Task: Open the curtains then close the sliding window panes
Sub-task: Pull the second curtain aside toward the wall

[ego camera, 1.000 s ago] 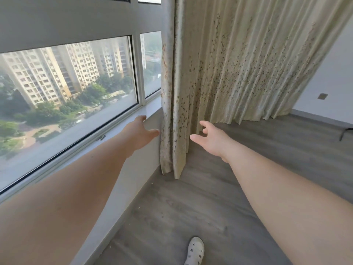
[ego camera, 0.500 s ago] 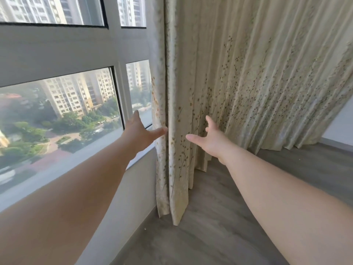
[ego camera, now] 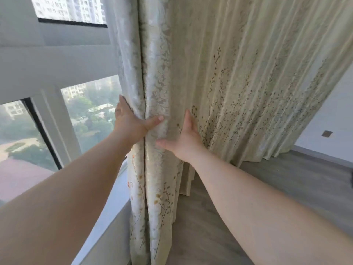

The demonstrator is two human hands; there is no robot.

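Note:
A cream curtain (ego camera: 238, 77) printed with thin brown twigs hangs in folds from the top of the view to the floor, covering the window's right part. My left hand (ego camera: 131, 123) has its fingers behind the curtain's left edge and its thumb in front, pinching the hem. My right hand (ego camera: 183, 136) lies flat on the front of the fabric just right of that edge, fingers spread, thumb pointing left. The window panes (ego camera: 89, 115) with grey frames show at the left, with towers and trees beyond.
A white sill (ego camera: 114, 190) runs along under the window above a low grey wall. Grey wood floor (ego camera: 267, 188) spreads to the right. A white wall with a small socket plate (ego camera: 327, 133) stands at the far right.
Both hands moved forward from open air onto the curtain's edge. The left hand has closed on the hem and the right palm now presses the fabric. The view has tilted upward.

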